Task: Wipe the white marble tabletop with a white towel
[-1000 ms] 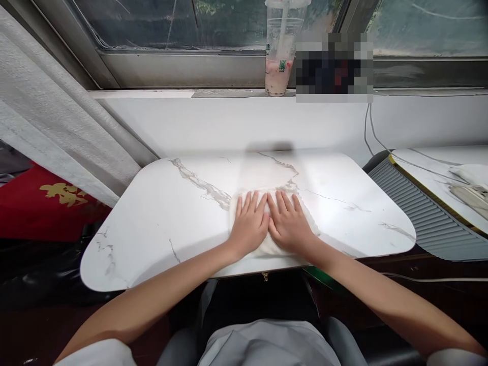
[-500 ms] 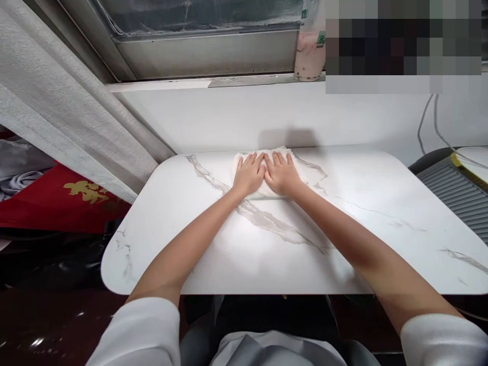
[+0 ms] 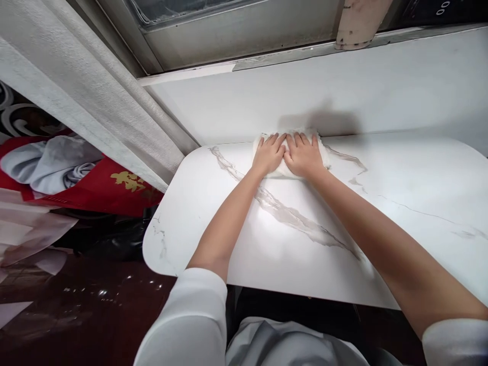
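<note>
Both palms press down on a folded white cloth (image 3: 324,155) at the back of a white marbled table (image 3: 198,213). My left hand (image 3: 270,153) lies flat on the cloth's left part, fingers stretched forward and a little apart. Beside it, my right hand (image 3: 303,155) rests flat on the right part, its fingers also spread. The two thumbs nearly meet in the middle. Much of the cloth is hidden beneath the hands, and its back edge reaches the foot of the white wall panel.
Behind the table rises a white wall panel (image 3: 229,107) below a window frame (image 3: 244,40). A cup (image 3: 358,25) stands on the sill. Left are a pale curtain (image 3: 95,86) and a red bag (image 3: 95,188) holding grey fabric (image 3: 53,162).
The camera has turned to the left and tilted down, so the table appears shifted right and more of the red bag shows. Both hands stay flat on the cloth.
</note>
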Available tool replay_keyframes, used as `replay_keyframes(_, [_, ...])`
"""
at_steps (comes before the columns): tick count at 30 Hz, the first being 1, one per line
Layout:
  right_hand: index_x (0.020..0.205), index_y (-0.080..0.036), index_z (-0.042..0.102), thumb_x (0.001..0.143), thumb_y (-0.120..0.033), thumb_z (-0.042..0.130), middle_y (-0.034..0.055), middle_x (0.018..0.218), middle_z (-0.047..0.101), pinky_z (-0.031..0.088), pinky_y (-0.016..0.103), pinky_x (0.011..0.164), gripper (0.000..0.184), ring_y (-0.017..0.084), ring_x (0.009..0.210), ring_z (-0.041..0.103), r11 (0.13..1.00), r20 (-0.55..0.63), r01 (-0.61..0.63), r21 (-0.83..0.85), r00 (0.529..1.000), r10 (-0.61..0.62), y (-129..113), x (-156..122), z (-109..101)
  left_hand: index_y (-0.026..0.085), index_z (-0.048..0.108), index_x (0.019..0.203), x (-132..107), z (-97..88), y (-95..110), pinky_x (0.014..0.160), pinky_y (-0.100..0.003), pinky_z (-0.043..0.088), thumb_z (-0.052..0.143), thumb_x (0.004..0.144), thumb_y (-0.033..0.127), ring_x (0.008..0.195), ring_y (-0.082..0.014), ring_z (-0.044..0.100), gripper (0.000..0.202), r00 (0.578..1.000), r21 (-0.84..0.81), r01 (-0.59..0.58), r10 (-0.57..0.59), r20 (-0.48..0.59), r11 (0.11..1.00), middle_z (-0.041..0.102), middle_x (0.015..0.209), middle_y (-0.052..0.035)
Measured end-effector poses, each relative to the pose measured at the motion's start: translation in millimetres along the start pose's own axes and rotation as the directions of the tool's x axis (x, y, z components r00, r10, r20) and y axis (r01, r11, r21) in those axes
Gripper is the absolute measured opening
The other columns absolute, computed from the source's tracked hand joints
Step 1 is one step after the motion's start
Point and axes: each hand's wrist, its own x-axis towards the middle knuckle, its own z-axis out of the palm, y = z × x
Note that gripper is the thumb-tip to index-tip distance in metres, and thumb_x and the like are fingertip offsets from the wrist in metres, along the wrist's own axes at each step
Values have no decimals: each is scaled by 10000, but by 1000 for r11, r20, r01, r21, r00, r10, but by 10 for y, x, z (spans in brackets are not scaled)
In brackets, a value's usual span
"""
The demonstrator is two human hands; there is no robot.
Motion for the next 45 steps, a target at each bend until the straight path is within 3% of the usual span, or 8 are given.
replay_keyframes(8, [1498,-37,371,979,-326,230,242,1515,418,206,628,1136,610,349,1406,375,999,56,-4,-40,998,7,-192,-432,-136,206,349,1518,-495,-56,138,1236,-400,143,238,1033,276,1496,-163,267,502,999,-16,27,-27,24,1000,342,1608,-61])
replay_keyframes(13, [1503,-37,364,986,-321,240,253,1512,416,212,644,1122,603,375,1404,373,998,54,31,-53,998,-28,-440,-965,-335,179,344,1518,-1068,-113,293,1246,-414,125,252,1032,275,1506,-174,242,504,999,-35,14,-13,35,999,322,1615,-79])
replay_keyframes(17, [1507,-29,362,994,-312,257,261,1515,406,215,615,1136,595,386,1409,368,992,105,61,-110,993,-50,-706,-1468,-573,160,359,1506,-1647,-178,446,1246,-458,143,268,1028,272,1506,-211,245,499,1000,-23,11,-11,16,1000,321,1612,-107])
replay_keyframes(21, [1501,-31,380,1004,-320,279,269,1491,436,224,615,1135,584,398,1398,385,981,73,135,-139,989,-125,-955,-1933,-752,132,350,1507,-2234,-259,568,1245,-487,154,260,1030,276,1511,-236,228,507,1000,-24,-7,7,2,1000,329,1605,-133])
replay_keyframes(26, [1484,-33,417,998,-329,324,274,1475,455,246,598,1134,576,400,1385,408,968,32,202,-150,979,-199,-1158,-2169,-812,137,337,1511,-2616,-345,574,1249,-493,161,276,1024,251,1517,-231,207,504,1000,-24,12,-13,-10,1000,335,1602,-136])
replay_keyframes(30, [1485,-17,405,985,-319,346,279,1481,445,233,620,1129,587,411,1380,406,970,59,202,-136,979,-195,-1235,-2063,-765,146,321,1522,-2596,-387,480,1248,-499,158,271,1023,252,1519,-225,200,512,998,-35,56,-55,41,998,301,1618,-122])
replay_keyframes(35, [1484,-14,399,980,-321,324,262,1493,438,200,631,1139,595,405,1388,389,966,93,230,-116,971,-220,-1263,-1715,-608,138,325,1521,-2352,-407,271,1250,-491,140,267,1012,241,1518,-226,204,523,990,-21,127,-125,67,992,301,1618,-118])
replay_keyframes(45, [1494,54,329,993,-275,256,324,1480,414,223,630,1111,604,403,1395,374,960,86,270,-74,961,-263,-1332,-382,20,185,319,1535,-1365,-427,-636,1247,-425,111,267,1004,259,1505,-181,244,538,973,2,228,-228,31,974,323,1615,-74])
